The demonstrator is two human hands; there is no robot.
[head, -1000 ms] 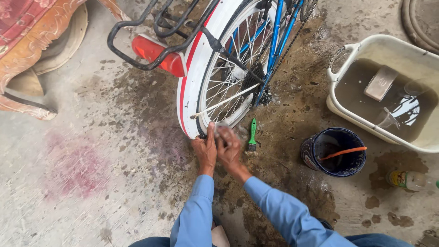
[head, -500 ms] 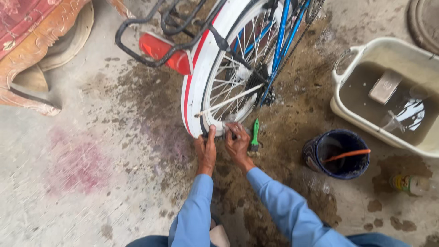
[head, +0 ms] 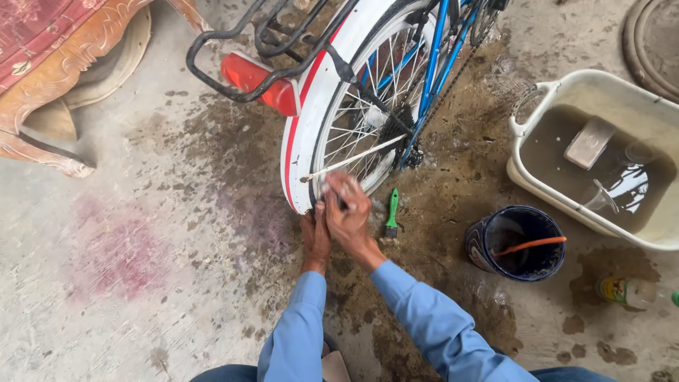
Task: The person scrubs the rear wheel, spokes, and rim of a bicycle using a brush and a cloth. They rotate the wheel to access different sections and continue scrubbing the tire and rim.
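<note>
The fingers (head: 346, 189) of the right hand (head: 348, 212) are curled close over the bottom of the rear wheel (head: 353, 145), pressed on the tyre and rim where the white mudguard (head: 305, 134) ends; a thin dark thing shows under them, but whether they grip a tool or only the tyre I cannot tell. The left hand (head: 315, 237) sits just below and beside it, fingers nearly closed against the lower edge of the tyre, holding nothing that I can make out. Judging by this, the step in hand is working the tyre at the rim by hand, at its lowest point just above the wet, stained concrete floor (head: 141, 212). The next move would call for firm thumb pressure and a steady wheel, since the bicycle could roll. A green-handled tool (head: 391, 213) lies on the floor just right of the hands; a dark bucket (head: 515, 244) and a basin of murky water (head: 601, 155) stand farther right
</note>
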